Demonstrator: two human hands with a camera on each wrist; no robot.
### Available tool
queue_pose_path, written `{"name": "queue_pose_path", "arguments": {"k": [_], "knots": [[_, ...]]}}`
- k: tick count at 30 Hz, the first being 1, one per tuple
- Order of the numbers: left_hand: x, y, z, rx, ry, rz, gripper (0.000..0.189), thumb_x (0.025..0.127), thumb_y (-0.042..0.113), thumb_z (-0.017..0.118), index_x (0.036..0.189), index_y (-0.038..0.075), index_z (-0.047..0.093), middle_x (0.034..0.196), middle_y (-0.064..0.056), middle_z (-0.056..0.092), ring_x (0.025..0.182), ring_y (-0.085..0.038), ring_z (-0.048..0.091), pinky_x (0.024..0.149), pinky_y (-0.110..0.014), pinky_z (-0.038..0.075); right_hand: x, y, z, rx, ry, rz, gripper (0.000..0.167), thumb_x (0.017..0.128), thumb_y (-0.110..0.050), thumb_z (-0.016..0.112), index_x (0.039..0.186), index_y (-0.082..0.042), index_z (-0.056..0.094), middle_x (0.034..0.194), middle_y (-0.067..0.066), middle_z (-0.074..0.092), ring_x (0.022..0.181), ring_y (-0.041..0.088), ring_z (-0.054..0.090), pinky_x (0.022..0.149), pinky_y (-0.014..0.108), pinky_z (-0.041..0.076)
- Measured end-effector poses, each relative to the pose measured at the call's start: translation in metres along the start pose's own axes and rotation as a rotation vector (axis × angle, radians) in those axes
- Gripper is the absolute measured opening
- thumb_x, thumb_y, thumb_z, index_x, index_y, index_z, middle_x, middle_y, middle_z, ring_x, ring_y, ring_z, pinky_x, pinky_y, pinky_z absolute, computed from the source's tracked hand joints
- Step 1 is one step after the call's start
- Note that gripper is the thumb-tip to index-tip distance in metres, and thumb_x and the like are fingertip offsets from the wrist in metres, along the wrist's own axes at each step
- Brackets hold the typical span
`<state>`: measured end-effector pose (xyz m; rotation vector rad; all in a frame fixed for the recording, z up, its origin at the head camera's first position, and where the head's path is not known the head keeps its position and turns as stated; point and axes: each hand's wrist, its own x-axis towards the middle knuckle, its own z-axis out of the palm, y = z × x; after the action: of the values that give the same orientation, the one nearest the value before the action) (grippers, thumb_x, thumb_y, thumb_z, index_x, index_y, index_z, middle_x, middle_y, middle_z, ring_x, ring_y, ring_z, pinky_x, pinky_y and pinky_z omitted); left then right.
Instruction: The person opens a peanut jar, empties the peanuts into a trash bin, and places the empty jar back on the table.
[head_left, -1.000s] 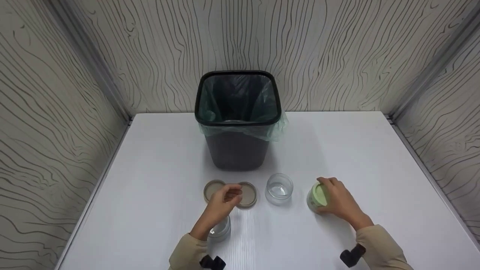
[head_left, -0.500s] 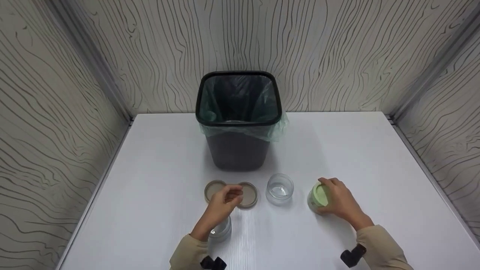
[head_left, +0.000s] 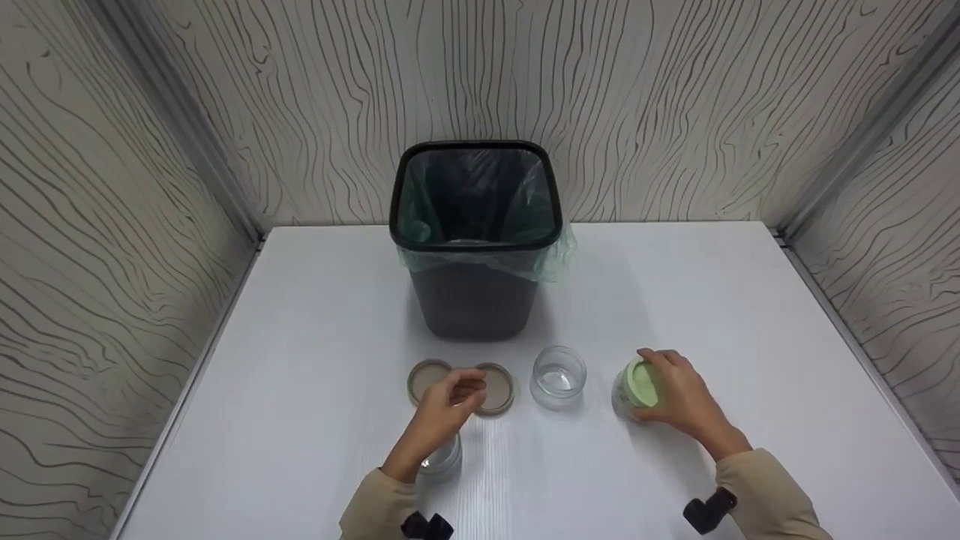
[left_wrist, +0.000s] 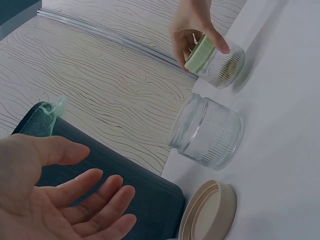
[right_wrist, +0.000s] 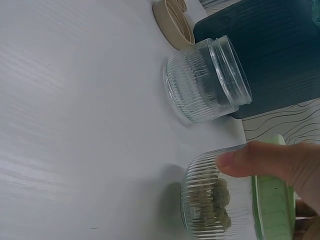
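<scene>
My right hand (head_left: 677, 394) grips a ribbed glass jar (right_wrist: 207, 192) with a green lid (head_left: 643, 383), thumb on its side and fingers round the other. Small pale, brownish lumps (right_wrist: 220, 202) show inside the jar. To its left stands an open glass jar (head_left: 559, 375) with nothing visible in it. My left hand (head_left: 442, 409) hangs over the table with fingers loosely bent, holding nothing. Beneath it are two beige lids (head_left: 495, 390), partly covered by the hand in the head view. Another glass jar (head_left: 444, 459) stands beside the left wrist, half hidden by the forearm.
A dark bin (head_left: 480, 300) with a black rim and a green plastic liner (head_left: 555, 259) stands behind the lids. Wood-patterned panels (head_left: 315, 112) enclose the white table (head_left: 300, 375) at the back and both sides.
My right hand has shifted slightly away from me, and the green-lidded jar has moved a little with it. My left hand stays in place.
</scene>
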<state>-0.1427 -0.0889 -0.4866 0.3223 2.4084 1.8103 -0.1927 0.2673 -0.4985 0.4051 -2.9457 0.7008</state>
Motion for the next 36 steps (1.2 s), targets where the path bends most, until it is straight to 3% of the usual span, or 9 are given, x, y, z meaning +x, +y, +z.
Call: {"name": "queue_pose_path", "arguments": {"k": [9,19,29,36], "knots": [[0.000,-0.001,0.004,0.021,0.017,0.031,0.035,0.095,0.016,0.058,0.122,-0.007,0.056,0.115,-0.025,0.064,0.109,-0.035,0.062,0.099,-0.042,0.053,-0.002,-0.009,-0.004,-0.003,0.012,-0.005,0.086,0.051,-0.013,0.093,0.127,0.001,0.054,0.117,0.026,0.057,0.108,0.043,0.058,0.092,0.060,0.052],[0.000,0.001,0.009,0.067,0.046,0.062,0.033,0.094,0.014,0.058,0.120,-0.007,0.058,0.111,-0.023,0.065,0.105,-0.034,0.064,0.095,-0.038,0.056,-0.004,-0.024,-0.017,0.014,0.018,-0.001,0.086,0.052,-0.010,0.092,0.128,-0.001,0.054,0.119,0.024,0.057,0.109,0.041,0.058,0.091,0.059,0.053],[-0.003,0.008,0.014,0.130,0.056,0.087,0.034,0.094,0.016,0.060,0.122,-0.004,0.057,0.112,-0.017,0.067,0.106,-0.032,0.064,0.096,-0.043,0.054,-0.003,-0.050,-0.031,0.066,0.068,-0.082,0.085,0.050,-0.009,0.092,0.126,-0.001,0.057,0.115,0.022,0.060,0.104,0.038,0.060,0.086,0.055,0.055],[-0.001,0.007,0.018,0.163,0.065,0.111,0.031,0.093,0.015,0.062,0.119,-0.001,0.059,0.112,-0.016,0.067,0.107,-0.031,0.064,0.097,-0.042,0.054,0.000,-0.066,-0.035,0.099,0.051,-0.122,0.086,0.048,-0.009,0.093,0.126,-0.002,0.058,0.115,0.017,0.061,0.102,0.031,0.061,0.082,0.047,0.058]]}}
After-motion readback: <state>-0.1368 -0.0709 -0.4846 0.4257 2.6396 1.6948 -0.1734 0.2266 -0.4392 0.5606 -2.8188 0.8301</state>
